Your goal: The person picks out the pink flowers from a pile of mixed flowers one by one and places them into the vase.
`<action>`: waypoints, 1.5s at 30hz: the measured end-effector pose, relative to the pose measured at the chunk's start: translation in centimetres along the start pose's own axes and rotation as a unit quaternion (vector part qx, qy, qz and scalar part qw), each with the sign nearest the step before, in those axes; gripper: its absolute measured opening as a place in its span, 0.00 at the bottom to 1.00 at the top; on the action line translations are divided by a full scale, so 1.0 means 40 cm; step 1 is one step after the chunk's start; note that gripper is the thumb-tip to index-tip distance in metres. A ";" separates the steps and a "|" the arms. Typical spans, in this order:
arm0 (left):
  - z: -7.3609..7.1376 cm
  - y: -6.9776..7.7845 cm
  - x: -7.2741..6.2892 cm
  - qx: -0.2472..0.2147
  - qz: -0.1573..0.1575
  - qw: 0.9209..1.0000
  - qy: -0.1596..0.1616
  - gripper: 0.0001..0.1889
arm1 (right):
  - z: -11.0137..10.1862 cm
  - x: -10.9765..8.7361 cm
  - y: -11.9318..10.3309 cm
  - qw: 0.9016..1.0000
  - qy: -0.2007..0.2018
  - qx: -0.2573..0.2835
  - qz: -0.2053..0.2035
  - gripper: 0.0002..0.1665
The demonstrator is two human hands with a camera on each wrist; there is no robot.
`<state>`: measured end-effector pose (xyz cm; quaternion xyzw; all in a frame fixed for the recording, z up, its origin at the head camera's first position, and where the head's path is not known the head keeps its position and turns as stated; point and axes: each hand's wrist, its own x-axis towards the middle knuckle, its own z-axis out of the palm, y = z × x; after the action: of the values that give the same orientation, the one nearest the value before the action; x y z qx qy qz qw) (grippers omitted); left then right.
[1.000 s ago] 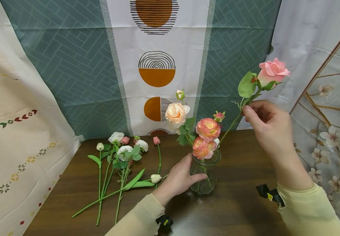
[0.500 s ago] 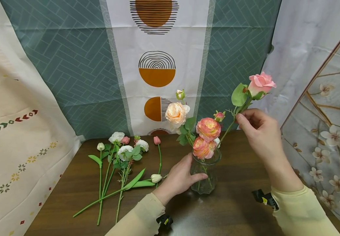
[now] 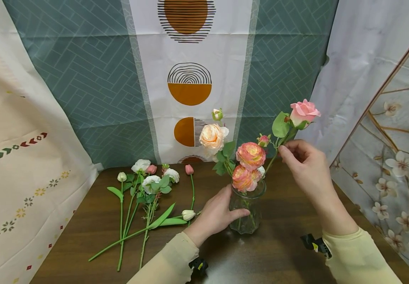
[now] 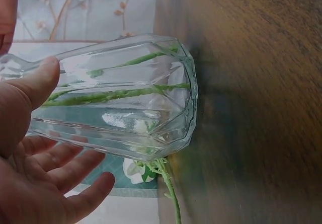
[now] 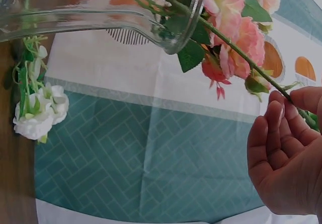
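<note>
A clear glass vase (image 3: 252,224) stands on the dark wooden table, with my left hand (image 3: 213,217) gripping its left side, thumb across the front. The left wrist view shows green stems inside the glass vase (image 4: 121,93), the thumb and fingers on opposite sides. Thumb and fingertips of my right hand (image 3: 309,169) pinch the stem of a pink rose (image 3: 303,112), just below its leaves. That stem slants down into the vase mouth, as the right wrist view also shows. Orange-pink flowers (image 3: 250,156) and a peach flower (image 3: 212,137) rise from the vase.
Left of the vase several loose flowers lie on the table (image 3: 279,256): white blooms (image 3: 150,184), a pink tulip (image 3: 189,169) and white tulips (image 3: 188,215). A patterned cloth (image 3: 108,79) hangs behind, with a floral curtain (image 3: 396,189) at the right.
My right hand has moved down and to the left with the rose, and its stem has slid deeper into the vase. The left hand has stayed on the vase.
</note>
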<state>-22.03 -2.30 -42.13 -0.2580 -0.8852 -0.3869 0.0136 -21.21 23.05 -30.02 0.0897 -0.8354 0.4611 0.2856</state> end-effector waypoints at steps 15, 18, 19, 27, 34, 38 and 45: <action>-0.001 0.002 0.000 0.014 0.004 1.000 0.002 0.46 | 0.023 -0.019 0.017 0.999 -0.026 -0.012 0.017 0.16; -0.002 0.002 0.000 0.015 0.003 1.000 0.001 0.46 | 0.030 -0.025 0.021 0.999 -0.031 -0.022 0.018 0.17; -0.002 0.002 -0.001 0.014 0.003 1.000 0.001 0.46 | 0.032 -0.027 0.023 0.999 -0.033 -0.025 0.019 0.17; 0.000 -0.001 0.000 0.018 0.003 1.000 0.001 0.46 | 0.050 -0.043 0.032 0.998 -0.048 -0.035 0.025 0.16; 0.000 -0.003 0.004 0.017 0.003 1.000 -0.001 0.46 | 0.056 -0.059 0.042 0.997 -0.063 -0.040 0.031 0.17; 0.000 -0.003 0.004 0.017 0.003 1.000 0.000 0.46 | 0.061 -0.065 0.050 0.996 -0.069 -0.038 0.029 0.15; 0.001 -0.005 0.002 0.018 0.003 1.000 -0.002 0.46 | 0.073 -0.072 0.065 0.996 -0.080 -0.037 0.021 0.11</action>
<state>-22.20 -2.34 -42.26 -0.2609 -0.8913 -0.3705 0.0175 -21.07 21.77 -34.73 0.0985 -0.8740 0.4265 0.2111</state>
